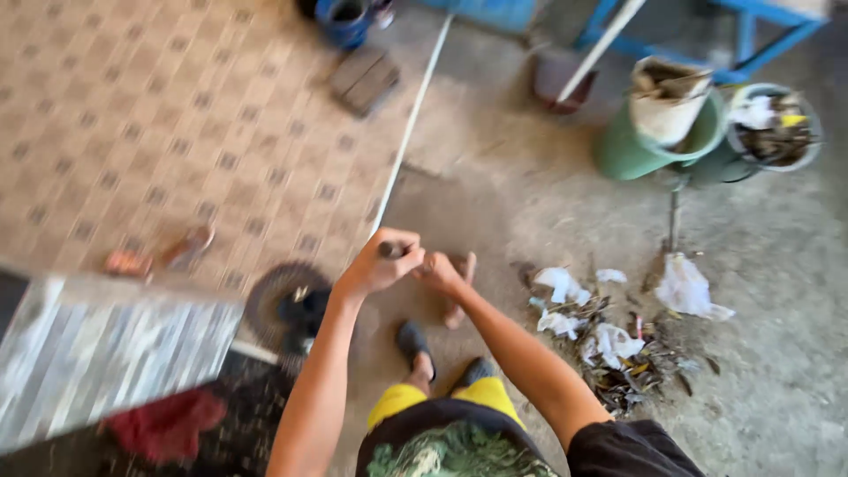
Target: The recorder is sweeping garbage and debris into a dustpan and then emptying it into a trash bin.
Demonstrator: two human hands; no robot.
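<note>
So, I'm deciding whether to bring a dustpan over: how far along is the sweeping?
Partly done, it seems. Already gathered: a pile of paper scraps and dry leaves lies heaped on the concrete floor. In hand: the left hand and right hand hold the top of a long white handle. Left: the pile isn't picked up, and the bins behind are already full.

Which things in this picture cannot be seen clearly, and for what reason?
- Head view, dark object in the left hand: mostly covered by the fingers; its kind is unclear.
- Right hand: blurred by motion, so its grip cannot be told.
- Litter pile: pieces too small and blurred to identify.
- Green bucket: contents indistinct.
- Blue frame: cut off by the top edge.
</note>
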